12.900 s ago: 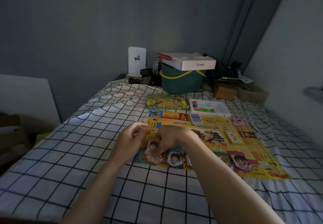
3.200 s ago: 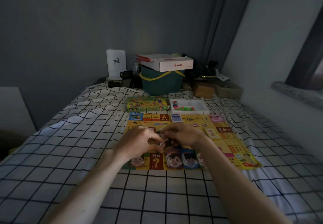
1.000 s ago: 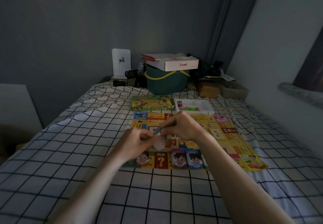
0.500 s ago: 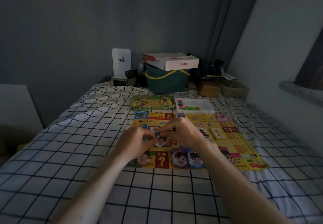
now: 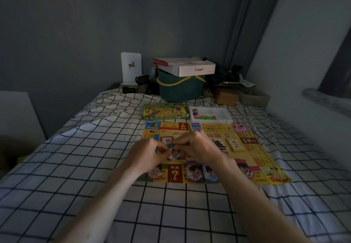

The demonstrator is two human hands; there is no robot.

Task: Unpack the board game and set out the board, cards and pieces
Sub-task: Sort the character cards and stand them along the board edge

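Both my hands meet over the near half of the board (image 5: 247,153), which lies flat on the bed (image 5: 76,166). My left hand (image 5: 147,154) and right hand (image 5: 199,147) each pinch the same small character piece (image 5: 173,152), held between them and just above the board, equally near to both. It looks like a thin printed card figure. Farther off, beyond the board's far edge, sit the game box (image 5: 164,111) and the white tray (image 5: 209,114) of coloured pieces.

Board (image 5: 252,159) lies flat on bed (image 5: 76,166). Behind it: game box (image 5: 164,111) left, piece tray (image 5: 209,114) right, side by side. Bucket (image 5: 180,89) behind those, carton (image 5: 190,67) on top. Both hands (image 5: 150,153) (image 5: 199,147) over board centre.
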